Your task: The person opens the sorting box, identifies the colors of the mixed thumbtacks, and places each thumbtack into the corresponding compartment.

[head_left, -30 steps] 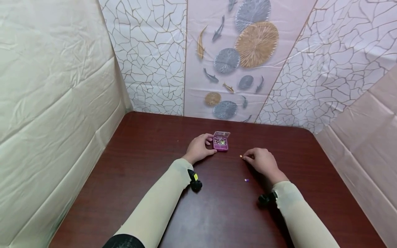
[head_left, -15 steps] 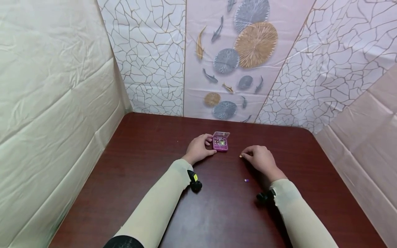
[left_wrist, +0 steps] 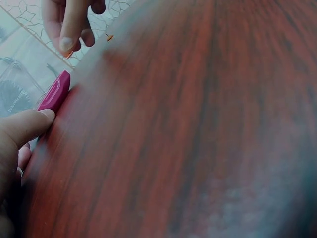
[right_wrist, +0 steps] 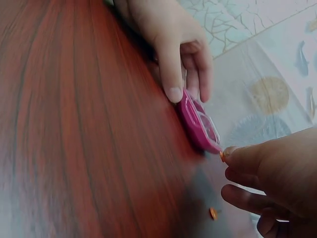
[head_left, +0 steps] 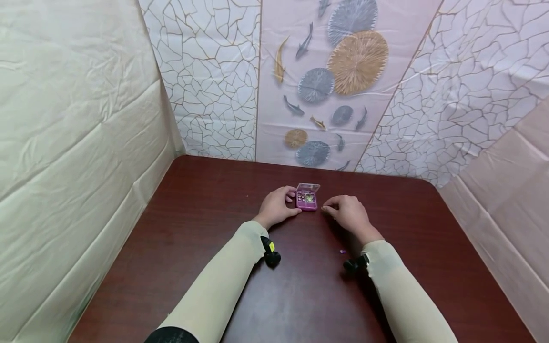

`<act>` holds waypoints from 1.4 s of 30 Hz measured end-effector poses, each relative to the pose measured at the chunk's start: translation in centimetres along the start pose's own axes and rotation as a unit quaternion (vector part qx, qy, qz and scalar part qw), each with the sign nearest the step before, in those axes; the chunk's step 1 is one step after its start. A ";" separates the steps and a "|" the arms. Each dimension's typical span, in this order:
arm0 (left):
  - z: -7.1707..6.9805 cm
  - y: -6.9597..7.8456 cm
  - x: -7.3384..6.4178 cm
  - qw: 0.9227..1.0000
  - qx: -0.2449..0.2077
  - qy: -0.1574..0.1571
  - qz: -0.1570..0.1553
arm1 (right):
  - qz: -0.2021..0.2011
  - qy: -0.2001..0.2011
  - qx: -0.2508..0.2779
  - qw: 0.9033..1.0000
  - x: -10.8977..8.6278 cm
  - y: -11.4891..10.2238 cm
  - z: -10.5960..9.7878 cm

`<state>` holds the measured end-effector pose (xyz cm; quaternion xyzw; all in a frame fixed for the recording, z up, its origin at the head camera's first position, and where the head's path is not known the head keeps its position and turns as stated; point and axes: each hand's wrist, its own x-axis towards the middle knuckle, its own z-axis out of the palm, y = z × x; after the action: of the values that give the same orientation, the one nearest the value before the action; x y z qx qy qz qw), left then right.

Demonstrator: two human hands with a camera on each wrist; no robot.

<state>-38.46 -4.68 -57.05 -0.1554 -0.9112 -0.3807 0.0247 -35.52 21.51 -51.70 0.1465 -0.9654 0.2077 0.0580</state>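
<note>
A small magenta compartment box (head_left: 306, 202) lies on the table with its clear hinged lid (head_left: 309, 187) raised. Tiny items sit in its compartments, too small to name. My left hand (head_left: 276, 207) holds the box from its left side, the thumb at the near corner. Just right of the box, my right hand (head_left: 348, 213) pinches a tiny orange stud (right_wrist: 222, 156) between thumb and forefinger. Another small stud with a thin pin (right_wrist: 213, 213) lies on the table; it looks orange in both wrist views. A tiny purple piece (head_left: 342, 251) shows nearer in the head view.
The dark reddish-brown table (head_left: 206, 238) reaches back to a patterned wall cloth (head_left: 214, 95). A pale cloth (head_left: 77, 143) hangs on the left. Black wrist cameras sit on the left wrist (head_left: 272, 258) and right wrist (head_left: 353, 265).
My right hand has picked the orange piece up from the table and moved left, close to the box. The left hand stays at the box.
</note>
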 end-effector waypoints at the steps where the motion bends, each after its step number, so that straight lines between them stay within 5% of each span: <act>1: 0.0 -0.1 0.0 1.000 0.001 0.001 0.001 | -0.005 0.002 0.002 1.000 0.2 -0.2 0.1; 21: 0.0 -0.2 0.1 1.000 -0.011 0.007 0.006 | -0.021 -0.008 -0.019 1.000 2.9 -3.0 1.7; 42: 0.2 -0.5 0.4 1.000 -0.008 0.007 0.010 | -0.032 -0.005 -0.069 0.997 3.6 -2.9 2.6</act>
<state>-38.99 -4.74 -57.45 -0.1623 -0.9062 -0.3889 0.0338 -38.17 16.99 -52.38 0.1746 -0.9724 0.1381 0.0695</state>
